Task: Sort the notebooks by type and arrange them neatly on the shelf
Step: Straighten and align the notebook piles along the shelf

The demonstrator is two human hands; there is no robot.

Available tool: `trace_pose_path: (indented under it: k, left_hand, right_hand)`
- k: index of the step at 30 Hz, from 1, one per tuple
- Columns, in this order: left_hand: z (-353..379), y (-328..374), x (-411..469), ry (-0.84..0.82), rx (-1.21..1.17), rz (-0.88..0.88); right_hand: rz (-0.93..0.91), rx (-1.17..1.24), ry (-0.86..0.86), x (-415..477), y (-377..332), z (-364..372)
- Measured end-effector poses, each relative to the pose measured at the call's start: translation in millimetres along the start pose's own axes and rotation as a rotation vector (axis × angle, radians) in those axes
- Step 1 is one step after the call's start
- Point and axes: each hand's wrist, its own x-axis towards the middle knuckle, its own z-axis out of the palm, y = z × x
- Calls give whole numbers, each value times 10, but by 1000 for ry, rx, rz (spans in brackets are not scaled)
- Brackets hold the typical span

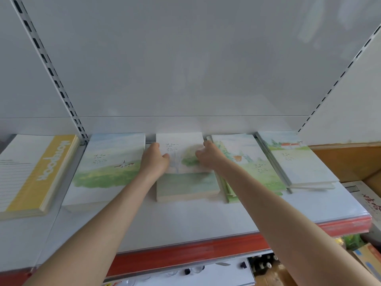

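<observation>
Stacking: small notebook [179, 150] is gripped at both edges by left hand [156, 159] and right hand [208, 155] | next: squaring onto pile [186, 187] is judged needed.

Your widest open lane is the bare front strip of the shelf [185, 221], at 6 o'clock from the middle stack [186, 186]. Your forearms cross it, with your left hand [154, 159] and right hand [209, 155] gripping the small notebook [179, 149] on top. At 12 the back panel [185, 79] stands right behind. At 9 the big notebook [107, 168] leaves a slim gap. At 3 the fanned pile [249, 170] sits just beside, with the far pile [296, 162] beyond. Above the stacks the air is open.
</observation>
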Motion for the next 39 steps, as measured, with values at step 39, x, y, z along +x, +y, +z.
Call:
trace_pose_path:
  k: [39]
  left_hand:
    - [31,-376,-804,-113,342,322]
  right_hand:
    - [-406,-480,20,-840,570,98]
